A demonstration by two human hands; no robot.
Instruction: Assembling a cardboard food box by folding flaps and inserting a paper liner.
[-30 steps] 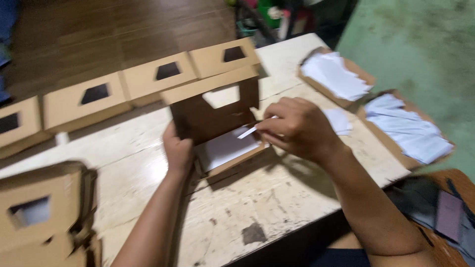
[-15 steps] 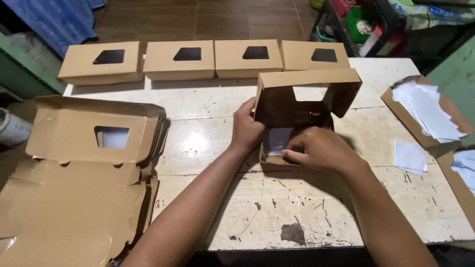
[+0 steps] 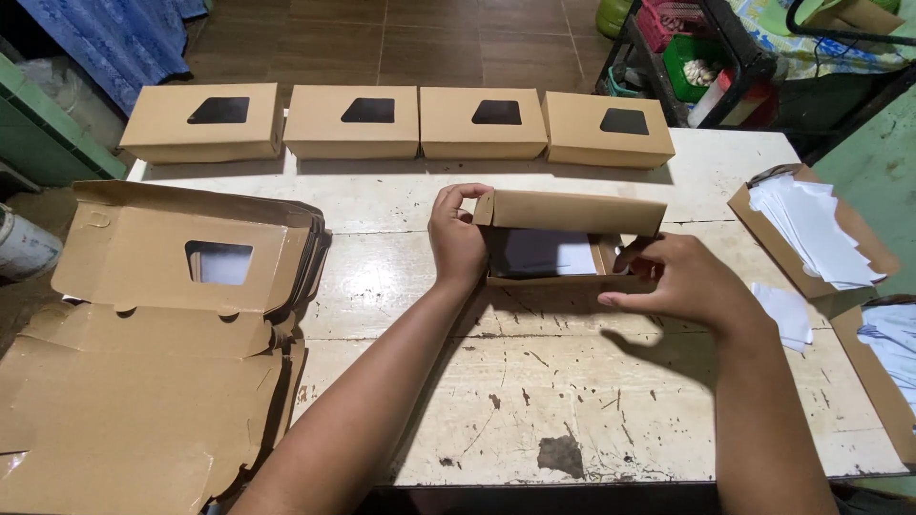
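At a worn white table, a left hand pinches the lid corner of a half-closed kraft window box at mid-table while the right hand grips its right side; four finished boxes line the far edge, flat box blanks stacked left.

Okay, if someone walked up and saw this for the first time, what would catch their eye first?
Probably the two hands at the table's middle, left hand and right hand gripping either end of a brown cardboard box with its lid half down. Behind it, four closed window boxes line the far edge, and a stack of flat unfolded boxes lies at the left.
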